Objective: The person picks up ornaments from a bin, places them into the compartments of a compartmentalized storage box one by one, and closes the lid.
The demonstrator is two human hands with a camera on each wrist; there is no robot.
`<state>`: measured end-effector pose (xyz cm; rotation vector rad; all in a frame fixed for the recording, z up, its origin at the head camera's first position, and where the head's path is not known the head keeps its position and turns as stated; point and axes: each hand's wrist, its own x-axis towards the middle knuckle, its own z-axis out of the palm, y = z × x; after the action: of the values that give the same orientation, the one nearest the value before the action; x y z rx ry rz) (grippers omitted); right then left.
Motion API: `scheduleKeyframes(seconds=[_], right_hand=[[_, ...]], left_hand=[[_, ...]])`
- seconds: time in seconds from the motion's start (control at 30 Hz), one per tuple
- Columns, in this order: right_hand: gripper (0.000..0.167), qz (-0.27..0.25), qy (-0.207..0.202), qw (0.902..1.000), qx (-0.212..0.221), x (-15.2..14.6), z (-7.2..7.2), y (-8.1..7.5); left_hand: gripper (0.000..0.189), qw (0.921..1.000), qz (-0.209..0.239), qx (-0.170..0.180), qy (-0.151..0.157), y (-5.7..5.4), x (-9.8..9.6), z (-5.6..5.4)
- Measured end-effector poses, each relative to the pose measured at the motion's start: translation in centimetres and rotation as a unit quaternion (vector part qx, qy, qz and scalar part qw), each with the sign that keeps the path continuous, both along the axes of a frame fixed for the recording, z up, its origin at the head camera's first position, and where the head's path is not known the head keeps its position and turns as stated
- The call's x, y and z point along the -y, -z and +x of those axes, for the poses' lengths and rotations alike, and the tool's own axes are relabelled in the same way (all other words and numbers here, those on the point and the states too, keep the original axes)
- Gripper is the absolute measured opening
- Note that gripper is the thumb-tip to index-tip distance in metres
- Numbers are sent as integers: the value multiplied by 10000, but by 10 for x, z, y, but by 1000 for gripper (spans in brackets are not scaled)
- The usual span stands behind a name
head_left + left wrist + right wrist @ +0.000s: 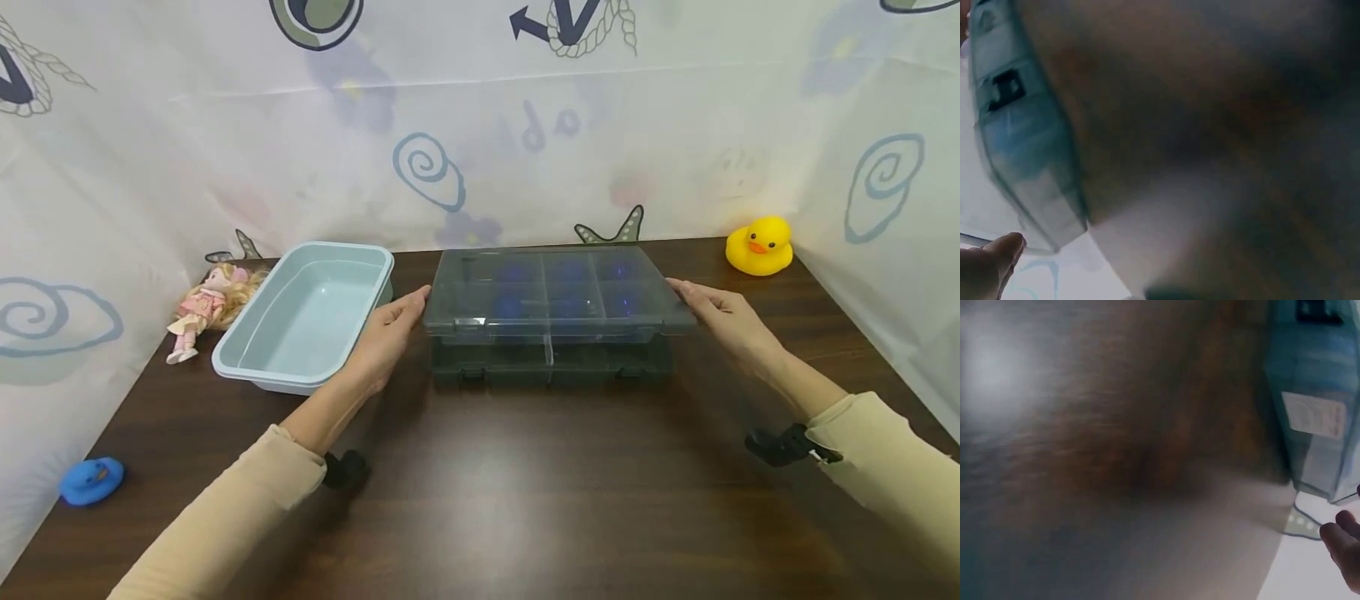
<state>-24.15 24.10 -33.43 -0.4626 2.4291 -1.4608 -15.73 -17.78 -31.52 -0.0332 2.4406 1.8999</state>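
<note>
A see-through grey plastic compartment box [562, 308] sits in the middle of the table, divider lines and blue patches showing through its top. At its left edge, the thumb and fingers of my left hand [386, 337] hold the upper rim. My right hand [731, 321] grips the opposite edge near its far corner. In the left wrist view the box [1029, 137] shows dark latches along its front, with the left hand [988, 269] at the corner. A pale label marks the box [1316, 450] in the right wrist view, where only part of the right hand [1344, 550] appears.
Just left of the left hand stands a pale blue basin [315, 308]. Beside it lies a doll [206, 308] in pink. A blue toy duck [92, 481] is at the left edge; a yellow rubber duck [759, 247] is back right. A patterned white curtain [510, 150] hangs behind.
</note>
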Motion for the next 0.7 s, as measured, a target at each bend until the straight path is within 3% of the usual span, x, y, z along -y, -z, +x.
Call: scheduleKeyframes(seconds=[0.07,0.3,0.5,0.7], right_hand=[[61,-27,-139,9998,154,0,2,5],[62,414,-201,9988,-156,2,6,19],[65,320,-112,9989,-315,6,6,22],[64,336,-99,9987,-383,7,7,27]], left_hand=[[54,9998,-169,83,87,5,-2,3],[70,9946,-999,246,100,16,-13,5],[76,9934,-1115,267,-99,25,-17,5],[77,9947,-961,259,-274,29,-20,7]])
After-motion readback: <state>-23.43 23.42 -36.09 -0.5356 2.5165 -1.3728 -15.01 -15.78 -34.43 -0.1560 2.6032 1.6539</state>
